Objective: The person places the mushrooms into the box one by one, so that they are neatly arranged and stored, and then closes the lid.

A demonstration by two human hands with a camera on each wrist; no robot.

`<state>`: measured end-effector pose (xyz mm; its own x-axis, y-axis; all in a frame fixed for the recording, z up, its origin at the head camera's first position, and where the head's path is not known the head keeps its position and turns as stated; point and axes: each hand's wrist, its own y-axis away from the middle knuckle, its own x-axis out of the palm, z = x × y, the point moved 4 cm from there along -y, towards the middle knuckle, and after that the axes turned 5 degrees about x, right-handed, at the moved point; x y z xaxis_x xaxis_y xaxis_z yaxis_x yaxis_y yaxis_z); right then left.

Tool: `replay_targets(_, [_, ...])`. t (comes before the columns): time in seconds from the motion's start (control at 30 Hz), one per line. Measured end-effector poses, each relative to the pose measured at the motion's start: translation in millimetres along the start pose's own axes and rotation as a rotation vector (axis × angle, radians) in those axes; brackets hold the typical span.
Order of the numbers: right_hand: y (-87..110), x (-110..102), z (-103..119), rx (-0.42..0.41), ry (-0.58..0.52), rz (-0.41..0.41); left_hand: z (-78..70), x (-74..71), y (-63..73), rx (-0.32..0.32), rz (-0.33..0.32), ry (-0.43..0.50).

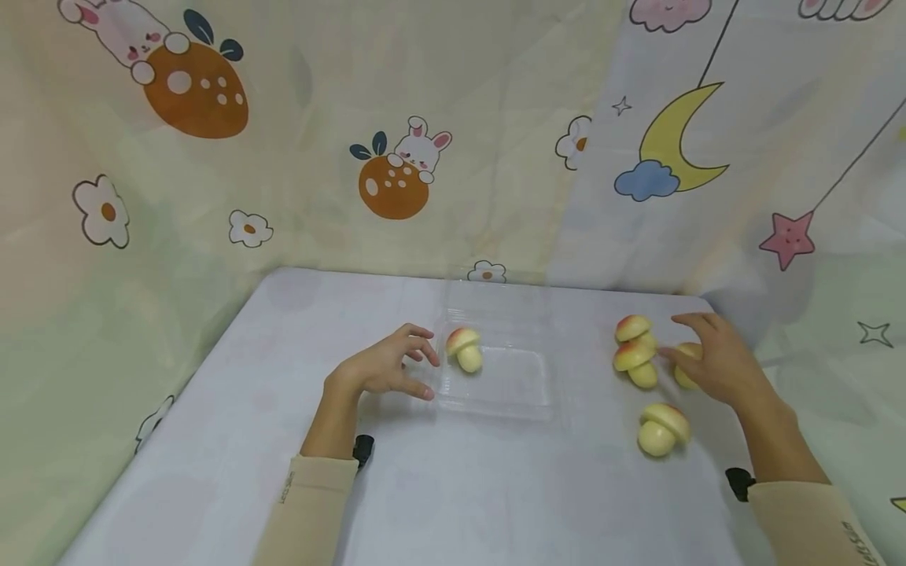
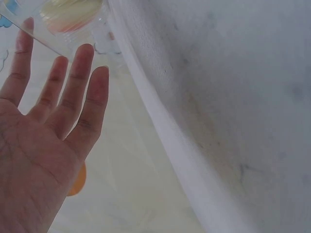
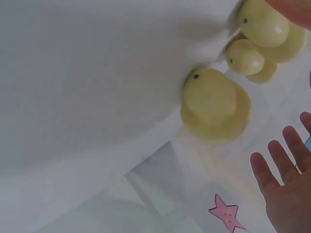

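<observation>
My left hand (image 1: 389, 365) is at the left side of a clear plastic box (image 1: 495, 410), its fingers loosely bent, fingertips close to the wall. The left wrist view shows those fingers (image 2: 77, 77) spread, with nothing in the palm. Inside the box, at its left, lies a yellow toy mushroom (image 1: 469, 358) with a reddish cap. On the right, my right hand (image 1: 722, 365) reaches over another mushroom (image 1: 684, 379), which it partly hides. Thumb and fingers are apart there, not closed round it. In the right wrist view, a mushroom (image 3: 211, 102) appears beside the spread fingers (image 3: 265, 170).
Two mushrooms, one behind (image 1: 632, 327) and one in front (image 1: 640, 365), overlap left of my right hand. Nearer me lies another mushroom (image 1: 661, 431). A white cloth covers the table (image 1: 453, 495); a printed curtain (image 1: 304, 157) hangs behind it.
</observation>
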<state>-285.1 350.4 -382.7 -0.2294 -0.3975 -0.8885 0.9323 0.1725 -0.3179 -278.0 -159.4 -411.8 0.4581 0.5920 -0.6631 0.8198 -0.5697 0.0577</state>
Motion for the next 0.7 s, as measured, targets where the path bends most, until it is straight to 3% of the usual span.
replay_targets(0.37, [7.5,8.2,-17.7,0.048,-0.007,0.081,-0.7,0.0,-1.7,-0.009,0.005,0.014])
replay_targets(0.7, [9.0,4.0,-30.8,0.155,-0.014,0.151,1.2,0.8,-0.5,-0.008,-0.001,0.021])
